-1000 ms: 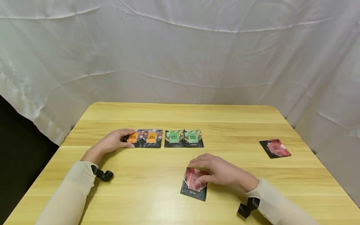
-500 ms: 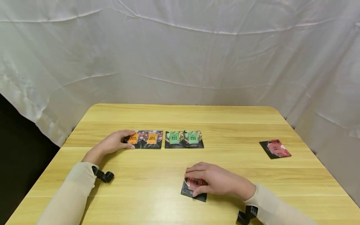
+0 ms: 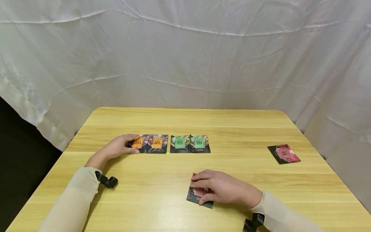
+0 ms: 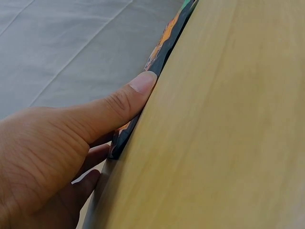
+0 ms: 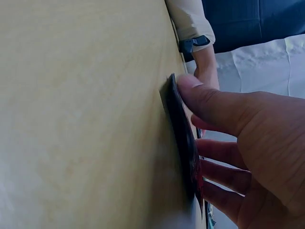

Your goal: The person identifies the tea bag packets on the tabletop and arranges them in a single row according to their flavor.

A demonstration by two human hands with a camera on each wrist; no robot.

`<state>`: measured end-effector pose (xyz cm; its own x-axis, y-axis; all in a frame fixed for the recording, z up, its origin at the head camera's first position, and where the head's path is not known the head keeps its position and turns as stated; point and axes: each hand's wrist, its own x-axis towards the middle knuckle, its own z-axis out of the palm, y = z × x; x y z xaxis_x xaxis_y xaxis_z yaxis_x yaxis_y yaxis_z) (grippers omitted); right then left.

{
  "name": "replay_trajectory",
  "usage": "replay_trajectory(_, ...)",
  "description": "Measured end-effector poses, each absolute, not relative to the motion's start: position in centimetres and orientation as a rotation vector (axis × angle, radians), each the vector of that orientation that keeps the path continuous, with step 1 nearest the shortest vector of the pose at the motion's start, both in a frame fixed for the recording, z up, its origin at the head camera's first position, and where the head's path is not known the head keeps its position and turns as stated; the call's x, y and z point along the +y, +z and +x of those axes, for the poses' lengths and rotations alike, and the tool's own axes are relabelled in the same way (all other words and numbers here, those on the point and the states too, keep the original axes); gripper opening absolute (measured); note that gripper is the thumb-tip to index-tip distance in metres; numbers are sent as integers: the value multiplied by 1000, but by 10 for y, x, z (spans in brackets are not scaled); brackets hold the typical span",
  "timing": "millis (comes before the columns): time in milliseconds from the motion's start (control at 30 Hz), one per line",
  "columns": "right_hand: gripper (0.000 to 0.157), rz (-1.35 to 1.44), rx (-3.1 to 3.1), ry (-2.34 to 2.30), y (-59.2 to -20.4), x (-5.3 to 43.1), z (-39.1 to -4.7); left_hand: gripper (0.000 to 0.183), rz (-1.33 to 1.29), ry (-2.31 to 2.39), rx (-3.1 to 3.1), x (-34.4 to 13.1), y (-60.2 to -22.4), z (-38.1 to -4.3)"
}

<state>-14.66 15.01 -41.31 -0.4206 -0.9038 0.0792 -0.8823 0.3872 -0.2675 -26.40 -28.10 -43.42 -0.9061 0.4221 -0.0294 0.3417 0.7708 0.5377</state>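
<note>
The left hand (image 4: 57,152) touches an orange-and-black packet (image 4: 123,139) on the wooden table (image 4: 219,124).

A creased, pale grey cloth (image 3: 185,58) hangs behind the worktop (image 3: 246,129) and down its right side. The worktop has yellowish wood grain, rounded far corners and a soft sheen of light. Beyond the cloth's left edge lies a black area (image 3: 21,158).

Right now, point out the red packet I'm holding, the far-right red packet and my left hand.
Held red packet (image 3: 193,196): head view, dark lower-left part.
Far-right red packet (image 3: 284,153): head view, on its label.
Left hand (image 3: 116,147): head view, its back.
</note>
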Motion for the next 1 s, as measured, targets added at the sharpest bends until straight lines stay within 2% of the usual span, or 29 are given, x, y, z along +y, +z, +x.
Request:
replay_trajectory(600, 45, -1659, 2585, -315, -410, 155, -150, 85, 601, 809, 2817, -282, -435, -265)
replay_trajectory(1000, 47, -1623, 2608, -399, -407, 163, -155, 84, 601, 823, 2806, -279, -432, -265)
